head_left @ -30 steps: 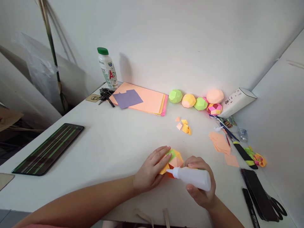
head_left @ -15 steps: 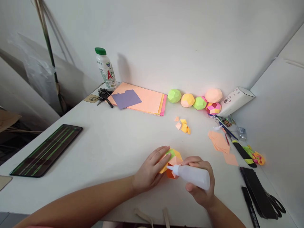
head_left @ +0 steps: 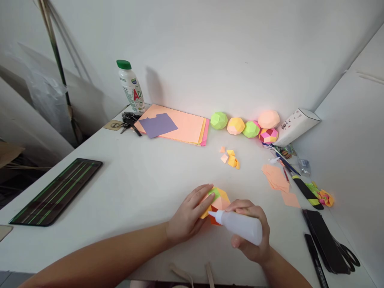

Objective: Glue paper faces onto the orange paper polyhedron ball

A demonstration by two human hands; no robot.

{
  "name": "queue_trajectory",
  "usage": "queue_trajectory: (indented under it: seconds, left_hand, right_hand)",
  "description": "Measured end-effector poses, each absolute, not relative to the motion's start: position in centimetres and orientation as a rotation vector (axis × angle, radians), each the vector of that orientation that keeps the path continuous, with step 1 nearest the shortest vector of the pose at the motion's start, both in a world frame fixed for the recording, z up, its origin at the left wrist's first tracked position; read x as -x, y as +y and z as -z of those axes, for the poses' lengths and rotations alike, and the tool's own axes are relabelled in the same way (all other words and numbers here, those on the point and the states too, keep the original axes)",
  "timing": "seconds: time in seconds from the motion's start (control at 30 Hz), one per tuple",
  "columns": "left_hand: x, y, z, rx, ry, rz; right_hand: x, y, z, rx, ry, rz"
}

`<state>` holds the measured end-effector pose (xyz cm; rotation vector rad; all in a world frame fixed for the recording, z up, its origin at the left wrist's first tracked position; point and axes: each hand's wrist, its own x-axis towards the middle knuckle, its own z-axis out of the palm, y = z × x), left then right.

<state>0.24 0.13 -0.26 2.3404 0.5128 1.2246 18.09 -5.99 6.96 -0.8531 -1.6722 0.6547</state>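
Note:
Near the front of the table, my left hand (head_left: 190, 214) is closed around a faceted paper ball (head_left: 221, 197) in orange, yellow-green and peach. An opening with a deep orange inside shows on its near side. My right hand (head_left: 255, 232) grips a white squeeze glue bottle (head_left: 242, 226), tilted so its thin nozzle points left. The nozzle tip lies at the edge of the opening, close to my left fingers; whether it touches the paper I cannot tell. Beyond the ball lie several small folded paper pieces (head_left: 231, 159) in orange and peach.
Finished-looking paper balls (head_left: 219, 120) line the wall. Peach paper squares (head_left: 275, 178), a box cutter (head_left: 307, 193), scissors (head_left: 345, 252) and a black marker (head_left: 316, 260) lie right. Coloured sheets (head_left: 183, 124), keys (head_left: 130, 121) and a bottle (head_left: 131, 88) stand back left; a dark tablet (head_left: 57, 192) lies left.
The glue bottle in my right hand has shifted slightly left and down along the ball's opening. My left hand keeps its hold on the ball. The whole view has moved a little.

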Motion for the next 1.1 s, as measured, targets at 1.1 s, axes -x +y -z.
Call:
queue_trajectory:
  seconds: [1.1]
  left_hand:
    - [-0.25, -0.13, 0.25, -2.422, 0.622, -1.264]
  right_hand:
    - [-18.02, -6.47, -6.28, 0.814, -1.651, -0.682]
